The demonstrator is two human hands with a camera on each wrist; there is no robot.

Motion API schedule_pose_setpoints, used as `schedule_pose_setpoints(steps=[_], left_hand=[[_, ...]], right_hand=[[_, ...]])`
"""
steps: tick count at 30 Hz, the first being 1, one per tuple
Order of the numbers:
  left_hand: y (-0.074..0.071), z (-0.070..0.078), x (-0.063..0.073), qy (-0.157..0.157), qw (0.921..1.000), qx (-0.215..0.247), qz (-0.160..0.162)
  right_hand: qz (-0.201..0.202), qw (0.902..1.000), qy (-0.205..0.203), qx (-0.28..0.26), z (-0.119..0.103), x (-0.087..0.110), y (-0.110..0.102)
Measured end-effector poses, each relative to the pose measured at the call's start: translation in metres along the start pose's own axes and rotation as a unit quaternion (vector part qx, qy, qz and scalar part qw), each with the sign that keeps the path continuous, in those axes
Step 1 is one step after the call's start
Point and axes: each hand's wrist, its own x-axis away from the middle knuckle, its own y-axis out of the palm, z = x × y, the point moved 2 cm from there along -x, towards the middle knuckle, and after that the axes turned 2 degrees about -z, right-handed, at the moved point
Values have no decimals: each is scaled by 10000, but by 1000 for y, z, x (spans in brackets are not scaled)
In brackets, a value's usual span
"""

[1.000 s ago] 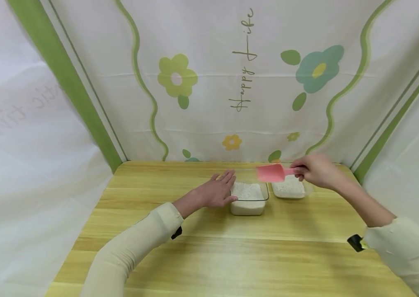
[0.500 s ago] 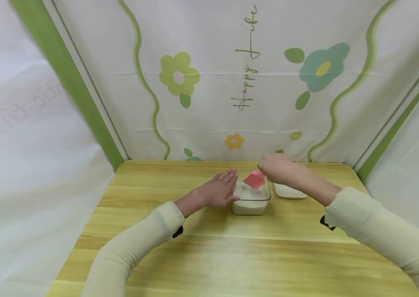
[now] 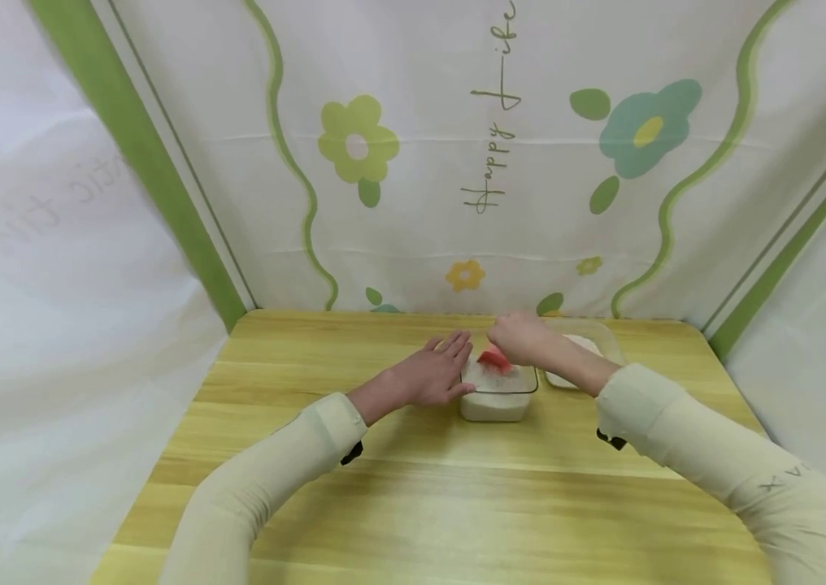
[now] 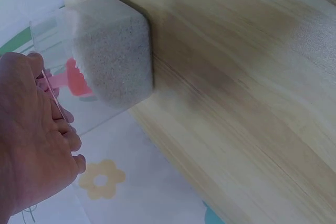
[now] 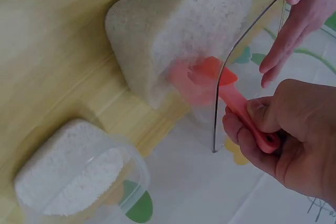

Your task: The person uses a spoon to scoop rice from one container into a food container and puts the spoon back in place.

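A clear square container [image 3: 495, 411] holds small white grains that look like rice [image 4: 118, 59]. My left hand [image 3: 429, 377] rests against its left rim, fingers stretched out and thumb toward the near side. In the right wrist view, my right hand [image 5: 299, 135] grips a pink scoop [image 5: 241, 111] by its handle, thumb on top. The scoop's bowl reaches inside the container, its tip down at the grains. From the left wrist, the scoop [image 4: 79, 80] shows through the clear wall, partly behind the left fingers.
Just right of the container stands a lower clear tub [image 5: 137, 163] with white contents [image 5: 76, 169], partly covered by the right forearm in the head view. Both stand near the back edge of a wooden table [image 3: 457, 504], before a printed curtain [image 3: 413, 203].
My right hand has carried the scoop left from above the tub and lowered it into the square container. The left hand keeps its place at the rim.
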Motion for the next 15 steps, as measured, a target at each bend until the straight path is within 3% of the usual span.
schedule_pose_setpoints(steps=[7,12,15], left_hand=[[-1,1,-1,1,10000,23,1],[-2,3,-1,-45,10000,-17,-30],[-1,2,-1,-99,9999,-15,-31]], right_hand=[[-249,9928,-420,-1093,6,2,-3],[-708,9708,-580,-2219,11,6,-7],[-790,9597,-570,-2635,14,7,-7]])
